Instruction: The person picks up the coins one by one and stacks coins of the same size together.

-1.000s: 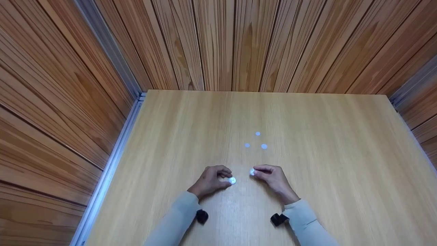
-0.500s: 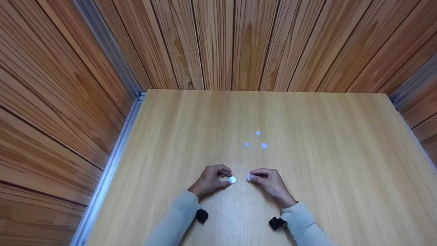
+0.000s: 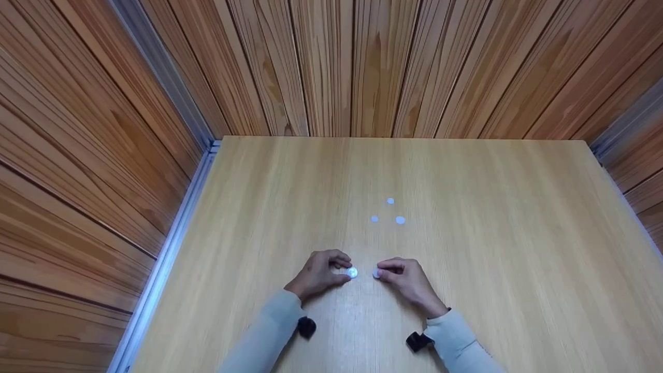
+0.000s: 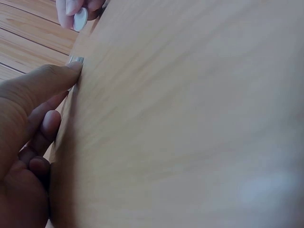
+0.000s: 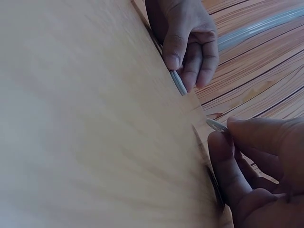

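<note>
My left hand (image 3: 344,271) rests on the wooden table (image 3: 492,207) and pinches a small silver coin stack (image 3: 352,273) between thumb and fingers; the stack's edge (image 4: 76,60) shows at the thumb tip. My right hand (image 3: 384,272) pinches a single silver coin (image 3: 376,273) just right of the stack, a small gap apart. In the right wrist view the held coin (image 5: 216,125) is lifted off the table, near the stack (image 5: 178,81) in the left hand (image 5: 187,47). The coin (image 4: 80,19) also appears in the left wrist view.
Three more silver coins lie farther out on the table: one (image 3: 390,201) at the back, two (image 3: 374,219) (image 3: 400,220) nearer. Wood-panelled walls enclose the table on the left, back and right. A metal rail (image 3: 171,243) runs along the left edge.
My right hand has moved left and slightly nearer with its coin, closing the gap to the stack. The left hand and the three loose coins have stayed put.
</note>
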The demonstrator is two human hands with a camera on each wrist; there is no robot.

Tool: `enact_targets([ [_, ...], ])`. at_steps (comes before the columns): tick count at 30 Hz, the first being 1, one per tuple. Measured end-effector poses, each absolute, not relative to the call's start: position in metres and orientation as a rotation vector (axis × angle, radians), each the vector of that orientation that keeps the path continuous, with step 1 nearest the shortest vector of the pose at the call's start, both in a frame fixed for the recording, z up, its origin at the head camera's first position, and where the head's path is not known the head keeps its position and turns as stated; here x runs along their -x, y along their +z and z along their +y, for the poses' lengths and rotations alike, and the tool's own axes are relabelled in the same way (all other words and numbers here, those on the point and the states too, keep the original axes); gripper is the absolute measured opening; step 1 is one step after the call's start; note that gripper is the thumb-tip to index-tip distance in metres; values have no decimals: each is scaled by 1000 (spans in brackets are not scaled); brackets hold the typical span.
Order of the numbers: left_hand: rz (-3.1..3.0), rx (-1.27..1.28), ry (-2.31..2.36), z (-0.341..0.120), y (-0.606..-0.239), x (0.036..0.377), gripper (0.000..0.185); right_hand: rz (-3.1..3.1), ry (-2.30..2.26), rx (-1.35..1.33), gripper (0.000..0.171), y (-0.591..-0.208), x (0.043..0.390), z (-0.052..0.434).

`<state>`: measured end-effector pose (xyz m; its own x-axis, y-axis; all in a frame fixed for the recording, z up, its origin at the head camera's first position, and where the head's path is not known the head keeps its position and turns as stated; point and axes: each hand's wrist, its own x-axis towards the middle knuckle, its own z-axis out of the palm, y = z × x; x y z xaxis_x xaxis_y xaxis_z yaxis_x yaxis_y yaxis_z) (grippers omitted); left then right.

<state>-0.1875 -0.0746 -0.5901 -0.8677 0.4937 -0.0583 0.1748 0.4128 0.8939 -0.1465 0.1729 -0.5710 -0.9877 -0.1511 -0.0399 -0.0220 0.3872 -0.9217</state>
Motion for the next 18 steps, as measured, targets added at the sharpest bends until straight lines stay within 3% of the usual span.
enact_targets([
  [18, 2359, -554, 1432, -74, -588, 187, 31, 2606, -1571, 161, 9, -582, 148, 171],
])
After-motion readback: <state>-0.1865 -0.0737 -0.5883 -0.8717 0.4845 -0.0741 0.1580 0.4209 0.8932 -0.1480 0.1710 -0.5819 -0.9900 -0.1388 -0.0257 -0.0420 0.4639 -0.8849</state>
